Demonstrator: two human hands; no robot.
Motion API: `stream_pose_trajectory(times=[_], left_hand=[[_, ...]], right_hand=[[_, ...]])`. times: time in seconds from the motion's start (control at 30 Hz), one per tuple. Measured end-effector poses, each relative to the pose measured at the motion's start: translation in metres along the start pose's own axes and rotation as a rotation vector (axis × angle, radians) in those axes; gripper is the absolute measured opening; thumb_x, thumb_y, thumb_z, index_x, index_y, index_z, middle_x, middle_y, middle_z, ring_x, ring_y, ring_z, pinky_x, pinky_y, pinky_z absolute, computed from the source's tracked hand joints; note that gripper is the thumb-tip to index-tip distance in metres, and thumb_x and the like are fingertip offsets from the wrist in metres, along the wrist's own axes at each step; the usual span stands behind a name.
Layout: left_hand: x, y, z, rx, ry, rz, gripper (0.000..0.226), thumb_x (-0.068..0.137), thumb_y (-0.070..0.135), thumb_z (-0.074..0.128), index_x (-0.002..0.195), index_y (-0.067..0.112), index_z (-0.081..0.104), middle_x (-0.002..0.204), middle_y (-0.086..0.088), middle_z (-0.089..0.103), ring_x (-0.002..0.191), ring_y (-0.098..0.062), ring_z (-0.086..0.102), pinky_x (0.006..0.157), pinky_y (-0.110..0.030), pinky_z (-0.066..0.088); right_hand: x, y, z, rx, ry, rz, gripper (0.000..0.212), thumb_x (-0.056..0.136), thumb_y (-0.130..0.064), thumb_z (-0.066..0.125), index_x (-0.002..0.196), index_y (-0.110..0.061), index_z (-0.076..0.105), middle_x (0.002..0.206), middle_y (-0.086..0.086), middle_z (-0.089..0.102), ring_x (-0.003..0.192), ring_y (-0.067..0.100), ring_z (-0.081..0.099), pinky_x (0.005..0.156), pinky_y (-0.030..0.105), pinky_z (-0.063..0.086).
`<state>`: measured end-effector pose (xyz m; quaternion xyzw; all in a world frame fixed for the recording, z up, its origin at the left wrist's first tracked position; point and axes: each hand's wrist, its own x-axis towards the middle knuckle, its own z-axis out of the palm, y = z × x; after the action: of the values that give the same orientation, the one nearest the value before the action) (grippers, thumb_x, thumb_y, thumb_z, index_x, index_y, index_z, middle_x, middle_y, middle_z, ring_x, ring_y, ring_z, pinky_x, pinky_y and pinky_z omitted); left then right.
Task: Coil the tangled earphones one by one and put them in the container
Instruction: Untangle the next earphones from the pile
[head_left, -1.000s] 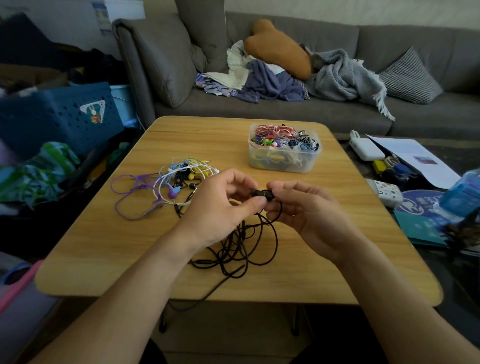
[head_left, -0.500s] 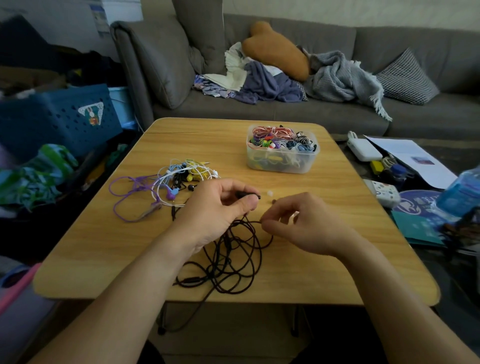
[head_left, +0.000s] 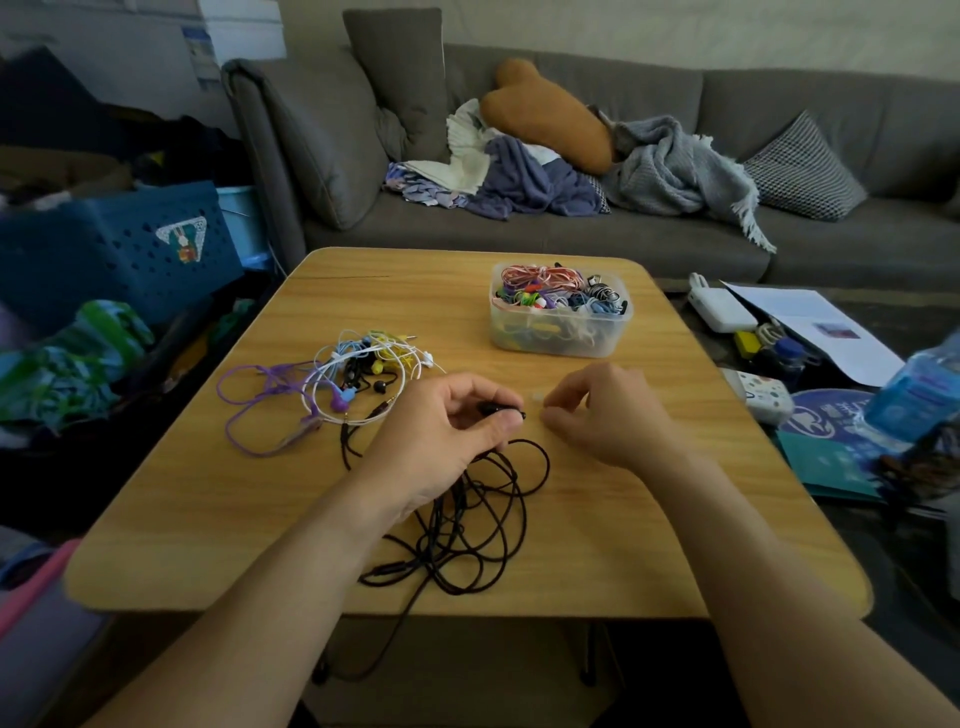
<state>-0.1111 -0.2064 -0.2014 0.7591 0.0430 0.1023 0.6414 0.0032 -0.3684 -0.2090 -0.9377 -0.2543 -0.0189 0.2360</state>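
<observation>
In the head view, our left hand pinches the bud end of the black earphones between thumb and forefinger; that grip is pressed on the bud, whose tip pokes out toward three o'clock. The rest of the black cord lies in loose loops on the desk, at six o'clock from the left hand, with one strand trailing over the near edge. Our right hand sits just beside the bud at three o'clock, fingers curled with the tips drawn together near a small pale speck on the desk; we cannot tell whether that grip holds anything.

The tangle of purple, white, blue and yellow sets waits at ten o'clock from the left hand, touching the black cord's far strands. The container, already heaped with coiled sets, stands at twelve o'clock from the right hand, well apart.

To coil well, we judge we should keep the bud pinned in the left grip as the anchor, take the cord close to it with the right, and wind even loops round the left fingers. We would draw slack slowly, so the heap unrolls instead of knotting, and lift the hanging strand first so it does not snag the edge. We should watch the strands near the tangle; pulling hard could drag the coloured sets along
</observation>
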Motion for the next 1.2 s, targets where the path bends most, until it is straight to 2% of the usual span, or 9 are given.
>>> stream_pose_trajectory(times=[0.07, 0.13, 0.17, 0.27, 0.4, 0.53, 0.73, 0.97, 1.2], left_hand=[[0.0, -0.001, -0.001, 0.017, -0.009, 0.001, 0.013, 0.082, 0.005, 0.073, 0.095, 0.008, 0.073, 0.079, -0.012, 0.072, 0.068, -0.013, 0.066, 0.07, -0.018, 0.055], [0.0, -0.002, -0.003, 0.021, -0.018, -0.003, 0.014, 0.08, 0.006, 0.076, 0.093, 0.011, 0.073, 0.082, -0.011, 0.073, 0.07, -0.014, 0.067, 0.073, -0.021, 0.056], [0.0, -0.002, -0.004, 0.012, -0.016, -0.006, 0.015, 0.079, 0.005, 0.076, 0.092, 0.013, 0.073, 0.084, -0.01, 0.074, 0.071, -0.015, 0.068, 0.074, -0.022, 0.057], [0.0, -0.001, -0.004, -0.029, 0.003, -0.024, 0.019, 0.077, 0.004, 0.078, 0.093, 0.013, 0.072, 0.089, -0.006, 0.076, 0.076, -0.017, 0.072, 0.072, -0.02, 0.056], [0.001, 0.001, -0.005, -0.028, 0.029, -0.004, 0.019, 0.076, 0.003, 0.079, 0.089, 0.016, 0.072, 0.086, -0.004, 0.076, 0.078, -0.017, 0.071, 0.074, -0.022, 0.057], [0.001, 0.0, -0.005, -0.023, 0.028, 0.008, 0.02, 0.076, 0.002, 0.078, 0.087, 0.017, 0.071, 0.082, 0.001, 0.075, 0.076, -0.015, 0.069, 0.073, -0.021, 0.057], [0.001, -0.001, -0.008, 0.009, 0.033, 0.023, 0.02, 0.076, 0.005, 0.08, 0.088, 0.019, 0.072, 0.087, -0.003, 0.075, 0.077, -0.012, 0.069, 0.073, -0.021, 0.055], [0.002, 0.0, -0.008, 0.004, 0.018, 0.031, 0.02, 0.076, 0.004, 0.079, 0.09, 0.016, 0.072, 0.087, -0.004, 0.075, 0.077, -0.012, 0.069, 0.073, -0.021, 0.055], [0.001, 0.0, -0.009, -0.01, -0.004, 0.056, 0.021, 0.076, 0.0, 0.078, 0.087, 0.016, 0.071, 0.082, 0.002, 0.074, 0.075, -0.008, 0.069, 0.069, -0.016, 0.052]], right_hand=[[0.002, -0.001, 0.004, -0.036, -0.007, -0.004, 0.005, 0.084, -0.025, 0.072, 0.087, -0.026, 0.076, 0.081, -0.012, 0.066, 0.082, 0.01, 0.061, 0.075, 0.024, 0.047], [0.003, -0.001, 0.007, -0.051, 0.006, 0.005, 0.005, 0.085, -0.024, 0.071, 0.084, -0.028, 0.074, 0.077, -0.016, 0.061, 0.088, 0.015, 0.061, 0.087, 0.038, 0.05], [0.003, -0.001, 0.007, -0.023, 0.029, 0.009, 0.005, 0.087, -0.024, 0.07, 0.084, -0.029, 0.072, 0.076, -0.018, 0.06, 0.086, 0.014, 0.061, 0.086, 0.038, 0.05], [-0.005, -0.006, 0.004, 0.309, 0.119, 0.044, 0.003, 0.09, -0.023, 0.069, 0.088, -0.022, 0.071, 0.076, -0.013, 0.068, 0.076, 0.007, 0.064, 0.067, 0.019, 0.049], [-0.031, -0.019, -0.005, 0.844, 0.026, 0.044, 0.007, 0.086, -0.012, 0.073, 0.093, -0.01, 0.072, 0.08, 0.006, 0.076, 0.074, 0.015, 0.072, 0.071, 0.025, 0.058], [-0.039, -0.02, 0.001, 1.183, -0.131, 0.116, 0.031, 0.076, -0.01, 0.075, 0.107, -0.009, 0.068, 0.083, 0.009, 0.073, 0.076, 0.017, 0.069, 0.074, 0.028, 0.058], [-0.039, -0.021, 0.002, 1.202, -0.116, 0.099, 0.03, 0.066, -0.009, 0.078, 0.095, -0.004, 0.072, 0.08, 0.011, 0.073, 0.069, 0.018, 0.069, 0.069, 0.025, 0.057], [-0.038, -0.021, 0.003, 1.245, -0.078, 0.112, 0.029, 0.062, -0.006, 0.079, 0.09, -0.002, 0.072, 0.078, 0.015, 0.075, 0.068, 0.022, 0.071, 0.066, 0.027, 0.058], [-0.038, -0.023, 0.004, 1.227, -0.082, 0.072, 0.027, 0.058, -0.01, 0.082, 0.084, -0.005, 0.075, 0.08, 0.017, 0.074, 0.07, 0.025, 0.07, 0.07, 0.031, 0.059]])
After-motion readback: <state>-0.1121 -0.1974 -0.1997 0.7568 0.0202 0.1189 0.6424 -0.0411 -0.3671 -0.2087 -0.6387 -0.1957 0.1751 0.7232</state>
